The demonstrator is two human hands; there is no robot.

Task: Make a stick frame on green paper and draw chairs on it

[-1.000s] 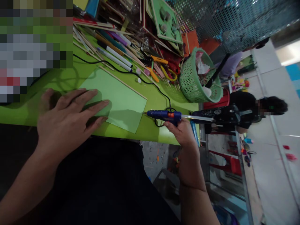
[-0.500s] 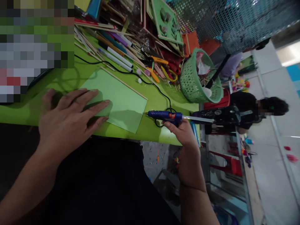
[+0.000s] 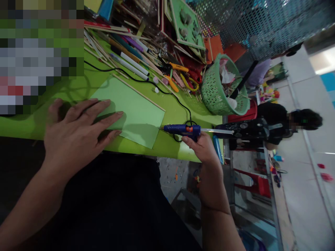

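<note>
A light green sheet (image 3: 136, 122) lies on the bright green table (image 3: 180, 153), with a thin wooden stick (image 3: 138, 92) along its far edge. My left hand (image 3: 81, 125) rests spread over the sheet's left part, fingers apart and holding nothing. On the right, my right hand (image 3: 200, 144) is wrapped round a blue glue gun (image 3: 181, 130) with a clear glue stick (image 3: 217, 131) out of its back. The gun's nozzle points left, at the sheet's right edge; whether it touches is too small to tell.
A black cord (image 3: 128, 75) crosses behind the sheet. Markers (image 3: 134, 62), orange-handled pliers (image 3: 179, 67), sticks and a framed green picture (image 3: 187, 24) crowd the far side. A green basket (image 3: 216, 87) stands at the back right. A person in black (image 3: 272, 120) is farther right.
My right hand has moved the glue gun slightly left, bringing its nozzle closer over the sheet's right edge. My left hand has stayed in place.
</note>
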